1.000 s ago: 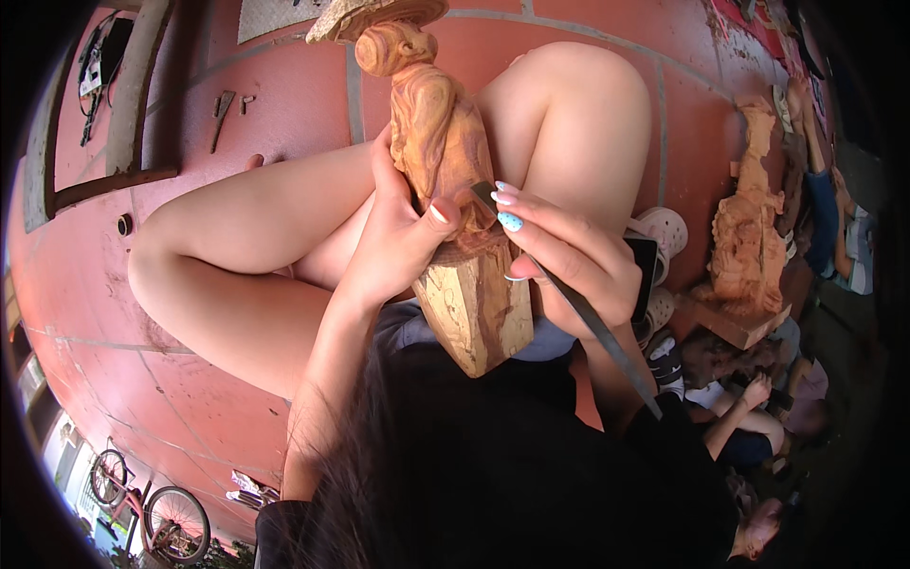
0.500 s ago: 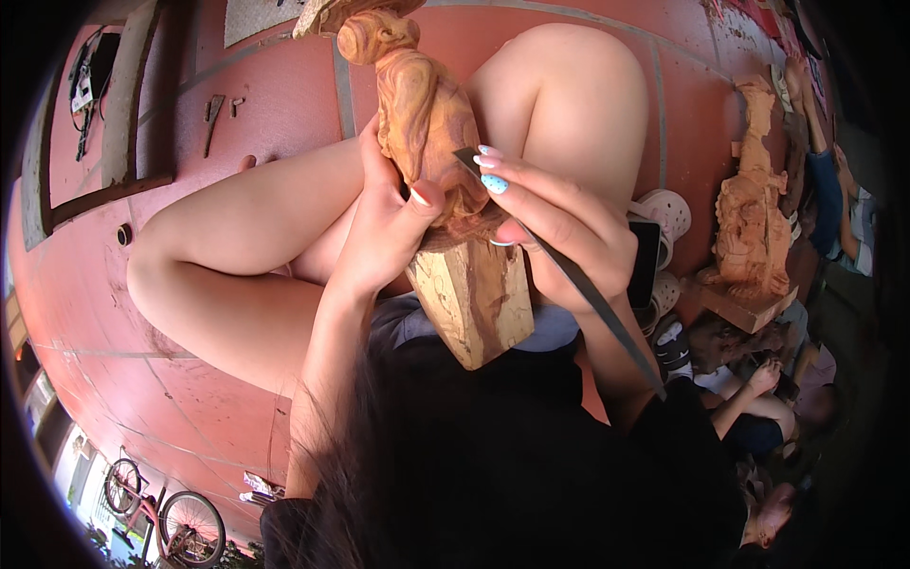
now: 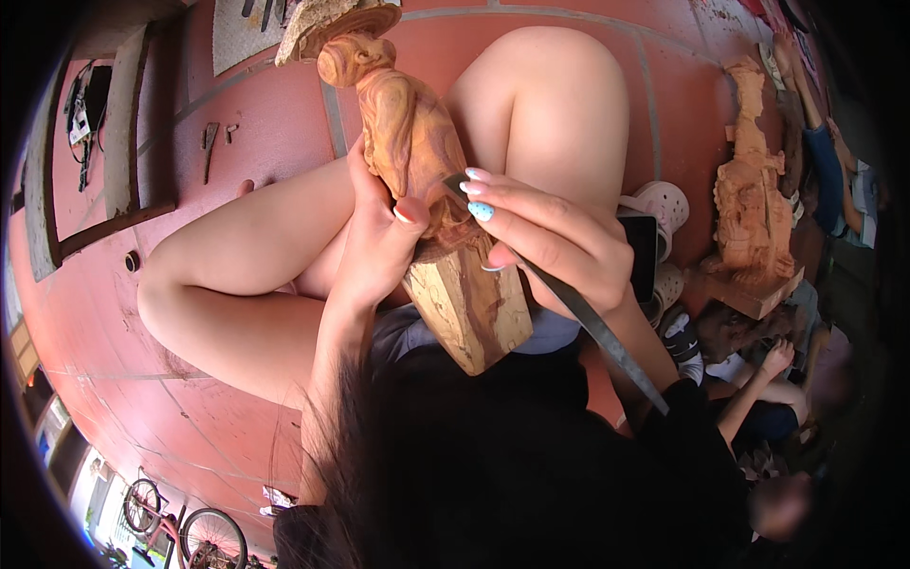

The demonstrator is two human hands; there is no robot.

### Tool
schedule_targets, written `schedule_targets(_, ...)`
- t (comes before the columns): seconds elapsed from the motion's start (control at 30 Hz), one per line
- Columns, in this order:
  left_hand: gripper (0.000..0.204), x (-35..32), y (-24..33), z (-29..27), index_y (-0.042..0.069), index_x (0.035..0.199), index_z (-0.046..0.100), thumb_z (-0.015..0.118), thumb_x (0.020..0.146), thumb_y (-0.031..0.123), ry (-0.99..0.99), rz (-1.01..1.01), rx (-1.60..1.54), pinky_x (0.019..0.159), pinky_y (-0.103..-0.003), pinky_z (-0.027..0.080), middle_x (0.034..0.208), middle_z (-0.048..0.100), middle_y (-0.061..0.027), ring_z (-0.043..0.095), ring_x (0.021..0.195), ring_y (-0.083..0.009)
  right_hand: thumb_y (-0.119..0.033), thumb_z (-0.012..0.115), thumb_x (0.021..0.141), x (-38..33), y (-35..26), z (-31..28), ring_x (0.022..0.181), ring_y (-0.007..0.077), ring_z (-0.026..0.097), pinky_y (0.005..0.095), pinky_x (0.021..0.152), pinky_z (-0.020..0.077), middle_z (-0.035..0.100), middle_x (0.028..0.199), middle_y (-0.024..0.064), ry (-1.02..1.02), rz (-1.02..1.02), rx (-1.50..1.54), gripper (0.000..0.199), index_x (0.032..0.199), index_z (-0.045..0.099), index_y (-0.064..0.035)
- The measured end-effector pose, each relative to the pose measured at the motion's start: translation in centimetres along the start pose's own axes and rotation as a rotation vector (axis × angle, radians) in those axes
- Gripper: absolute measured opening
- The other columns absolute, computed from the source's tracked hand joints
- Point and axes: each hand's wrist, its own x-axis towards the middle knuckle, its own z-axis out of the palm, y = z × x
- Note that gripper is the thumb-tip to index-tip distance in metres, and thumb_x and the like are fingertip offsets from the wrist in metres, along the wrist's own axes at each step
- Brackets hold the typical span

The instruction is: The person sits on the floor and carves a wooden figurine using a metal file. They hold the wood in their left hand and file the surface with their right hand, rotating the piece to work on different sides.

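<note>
A carved wooden figure (image 3: 406, 133) with a broad hat-like top lies tilted over my lap, its head away from me. Its uncarved, pale block base (image 3: 469, 308) points toward me. My left hand (image 3: 379, 232) wraps around the figure's lower body, the thumb on its near side. In my right hand (image 3: 559, 232) is a long, flat, dark metal file (image 3: 607, 341), pinched near its far end. That tip meets the figure's lower right side, just above the base. The file's other end reaches back over my right forearm.
A larger wood carving (image 3: 749, 209) stands at the right near other people, one arm (image 3: 758, 384) showing. White clogs (image 3: 664, 209) lie beside my right knee. Small tools (image 3: 209, 152) rest on the red tiles at the left, near a wooden frame (image 3: 121, 123). A bicycle (image 3: 180, 531) stands lower left.
The figure and both hands sit slightly further left in the picture, and more of the hat-like top shows. My grips are the same; the file tip stays at the figure's lower side.
</note>
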Motion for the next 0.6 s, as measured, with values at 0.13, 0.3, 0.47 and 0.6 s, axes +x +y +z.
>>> schedule_targets(0.13,0.124,0.1,0.0,-0.3,-0.001,0.153,0.002,0.061,0.077,0.076,0.004,-0.034,0.062,0.114,-0.042,0.035,0.149,0.035,-0.021,0.039,0.139,-0.0282,0.004,0.076,0.074,-0.7,-0.2,0.2,0.101,0.036,0.072,0.0369,0.083,0.0628,0.071,0.106,0.0229,-0.007,0.024,0.002,0.031,0.104,0.068,0.0103)
schedule_targets(0.3,0.124,0.0,-0.3,-0.3,-0.001,0.154,0.0,0.059,0.078,0.077,-0.016,-0.038,0.026,0.115,-0.042,0.033,0.15,0.035,-0.0218,0.038,0.14,-0.0295,0.002,0.075,0.076,0.3,0.0,0.1,0.102,0.0359,0.072,0.0381,0.085,0.0626,0.071,0.105,0.0231,0.018,-0.026,-0.041,0.03,0.103,0.068,0.0106)
schedule_targets(0.47,0.122,-0.1,-0.7,-0.5,0.001,0.154,-0.001,0.057,0.079,0.077,-0.015,0.009,0.089,0.114,-0.041,0.035,0.149,0.036,-0.0209,0.039,0.139,-0.0287,0.005,0.074,0.076,-1.6,-1.2,0.1,0.1,0.0359,0.072,0.0395,0.083,0.0627,0.071,0.105,0.0238,0.022,0.025,0.069,0.029,0.104,0.068,0.0114)
schedule_targets(0.6,0.123,0.3,0.1,-0.2,0.0,0.155,0.001,0.057,0.078,0.079,-0.035,-0.05,0.028,0.116,-0.043,0.033,0.152,0.032,-0.0217,0.036,0.142,-0.0295,0.006,0.075,0.075,0.2,-0.3,0.2,0.101,0.0358,0.072,0.0394,0.085,0.0625,0.071,0.105,0.0245,-0.024,0.028,-0.03,0.03,0.104,0.068,0.0108)
